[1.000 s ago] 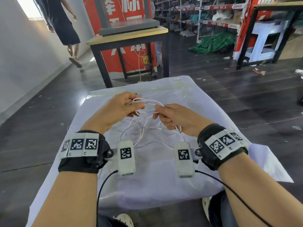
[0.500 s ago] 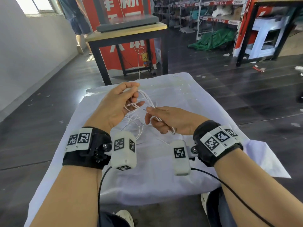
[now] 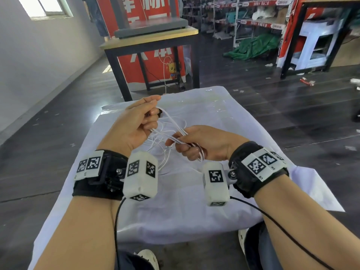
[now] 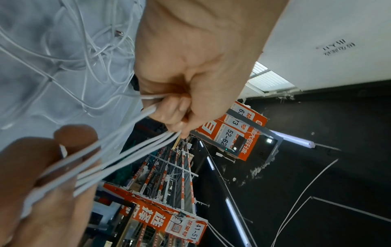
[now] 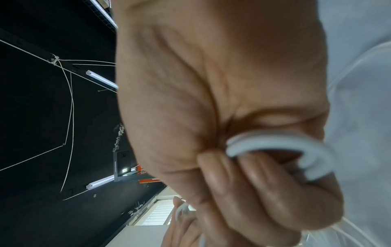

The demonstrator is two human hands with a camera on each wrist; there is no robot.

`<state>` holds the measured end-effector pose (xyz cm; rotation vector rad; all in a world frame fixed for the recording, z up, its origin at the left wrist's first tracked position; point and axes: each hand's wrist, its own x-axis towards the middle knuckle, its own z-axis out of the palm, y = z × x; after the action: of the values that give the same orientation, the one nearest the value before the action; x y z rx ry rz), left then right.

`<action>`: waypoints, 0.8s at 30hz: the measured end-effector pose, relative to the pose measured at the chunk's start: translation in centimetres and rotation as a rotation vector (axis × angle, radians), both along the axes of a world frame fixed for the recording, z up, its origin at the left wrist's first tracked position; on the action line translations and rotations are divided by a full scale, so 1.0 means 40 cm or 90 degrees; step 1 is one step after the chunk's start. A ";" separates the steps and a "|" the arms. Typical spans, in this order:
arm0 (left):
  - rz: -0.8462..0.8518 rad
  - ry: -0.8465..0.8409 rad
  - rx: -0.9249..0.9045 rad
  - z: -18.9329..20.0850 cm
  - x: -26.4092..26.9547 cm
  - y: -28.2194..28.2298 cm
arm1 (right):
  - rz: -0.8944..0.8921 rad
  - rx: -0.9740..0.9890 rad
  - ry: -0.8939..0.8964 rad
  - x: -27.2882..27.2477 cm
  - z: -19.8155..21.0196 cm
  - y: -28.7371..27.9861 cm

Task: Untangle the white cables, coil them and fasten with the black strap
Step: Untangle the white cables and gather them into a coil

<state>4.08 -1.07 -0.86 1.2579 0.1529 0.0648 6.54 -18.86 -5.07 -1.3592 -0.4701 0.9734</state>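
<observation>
Right hand (image 3: 206, 143) sits nearest the camera, fingers curled round a bundle of white cables (image 3: 171, 131); the right wrist view shows a tight bend of the cables (image 5: 281, 150) coming out of the closed fist (image 5: 222, 117). Several strands run taut and side by side from this hand up and left to the left hand (image 3: 134, 125). Left hand is raised slightly higher and farther from the camera, with thumb and fingers pinched on the other end of the same strands; the left wrist view shows the strands (image 4: 131, 150) entering the grip (image 4: 190, 75) between thumb and curled fingers. A small dark item (image 3: 160, 113) shows at the left fingertips; what it is cannot be told. Below and between the hands, the remaining cable lies in loose tangled loops (image 4: 69, 55) on the white sheet (image 3: 224, 121) covering the table. Beyond the sheet stands a black-framed bench (image 3: 152, 36) with a wooden top, on dark flooring. Storage racks (image 3: 243, 16) and a green tarp (image 3: 253, 46) lie farther back on the right.
</observation>
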 end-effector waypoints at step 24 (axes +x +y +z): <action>0.086 -0.094 0.363 0.006 0.008 0.005 | -0.204 0.221 0.015 0.015 0.011 -0.019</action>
<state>4.42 -0.85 -0.62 1.8032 0.0926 0.3353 7.13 -19.63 -4.61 -1.0666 -0.3687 0.6116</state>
